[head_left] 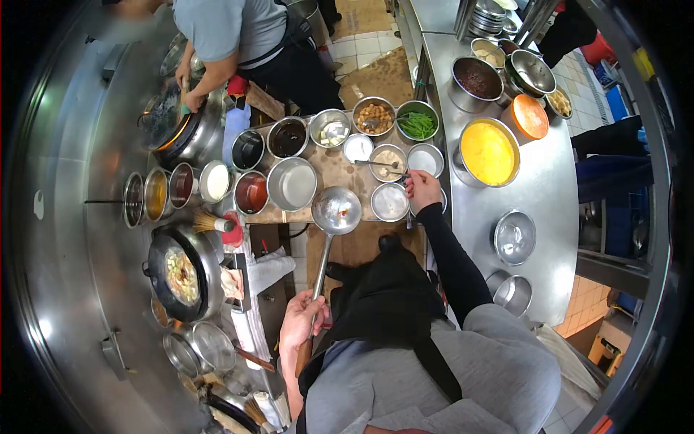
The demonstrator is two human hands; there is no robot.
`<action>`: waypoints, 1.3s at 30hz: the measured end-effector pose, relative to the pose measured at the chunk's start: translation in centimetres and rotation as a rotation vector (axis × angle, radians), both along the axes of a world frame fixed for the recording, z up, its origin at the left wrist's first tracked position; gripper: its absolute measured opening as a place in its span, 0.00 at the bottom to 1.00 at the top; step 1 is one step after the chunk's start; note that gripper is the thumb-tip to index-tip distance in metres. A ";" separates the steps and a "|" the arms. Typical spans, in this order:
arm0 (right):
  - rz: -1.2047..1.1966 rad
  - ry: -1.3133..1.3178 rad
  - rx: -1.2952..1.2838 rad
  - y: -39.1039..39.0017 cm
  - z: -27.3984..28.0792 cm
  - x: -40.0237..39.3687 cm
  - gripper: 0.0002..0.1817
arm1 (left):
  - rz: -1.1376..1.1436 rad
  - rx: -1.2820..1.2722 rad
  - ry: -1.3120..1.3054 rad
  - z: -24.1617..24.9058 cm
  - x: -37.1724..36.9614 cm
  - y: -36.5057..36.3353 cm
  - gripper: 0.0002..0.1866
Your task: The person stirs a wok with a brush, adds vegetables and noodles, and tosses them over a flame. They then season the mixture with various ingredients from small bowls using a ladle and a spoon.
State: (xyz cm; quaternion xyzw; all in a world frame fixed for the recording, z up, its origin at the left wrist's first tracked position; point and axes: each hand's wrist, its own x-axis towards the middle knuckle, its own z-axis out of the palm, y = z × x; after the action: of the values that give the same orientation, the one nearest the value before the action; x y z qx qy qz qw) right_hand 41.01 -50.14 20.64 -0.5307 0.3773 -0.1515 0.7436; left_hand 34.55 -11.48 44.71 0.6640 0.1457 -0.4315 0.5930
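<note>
My left hand (303,319), at the lower centre, is wrapped round the handle of a steel ladle (336,206). The ladle's bowl sits by the front edge of the seasoning board, with small red and pale bits inside. My right hand (423,189) pinches a thin metal spoon (396,172) that reaches over a metal container of beige powder (389,155). Whether the spoon carries any powder is too small to tell. Around it stand containers of white seasoning (390,202), pale powder or liquid (425,160) and a small white-filled bowl (358,148).
To the left, a wok (181,276) holds food pieces. Behind it, a co-worker (238,43) works at a steaming wok (160,119). Chopped greens (417,124) and brown cubes (374,118) stand at the back. A pot of yellow liquid (489,152) rests on the right steel counter (553,217).
</note>
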 end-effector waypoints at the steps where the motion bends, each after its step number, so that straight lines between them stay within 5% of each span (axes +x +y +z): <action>1: -0.020 -0.005 0.051 -0.3 0.6 -0.4 0.13 | -0.011 0.000 -0.005 -0.1 0.2 -0.1 0.09; 6: 0.014 -0.095 0.127 -0.1 6.9 -3.3 0.12 | -0.077 -0.003 -0.021 -0.2 1.4 -1.0 0.09; 13: 0.224 0.017 -0.840 2.2 8.5 -6.5 0.11 | -0.017 -0.108 0.068 -0.8 2.5 -2.0 0.10; 17: 0.293 0.010 -1.004 3.6 6.9 -7.2 0.09 | -0.004 -0.088 0.012 -0.5 2.1 -0.8 0.10; 27: 0.239 0.073 -0.573 3.8 -0.1 -8.2 0.11 | 0.022 -0.016 -0.008 -0.1 0.6 1.9 0.11; 30: 0.213 0.137 -0.177 3.7 0.8 -8.3 0.11 | 0.014 -0.023 -0.005 -0.6 0.2 2.5 0.11; 39: 0.130 0.116 0.111 2.3 1.5 -9.2 0.12 | -0.078 -0.005 -0.023 -0.7 0.4 2.3 0.09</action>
State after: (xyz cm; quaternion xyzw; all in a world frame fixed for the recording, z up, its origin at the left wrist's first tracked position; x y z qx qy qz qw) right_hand 31.78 -47.87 22.13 -0.5201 0.3923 -0.0508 0.7570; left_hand 34.95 -9.20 44.04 0.6727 0.1117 -0.4468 0.5790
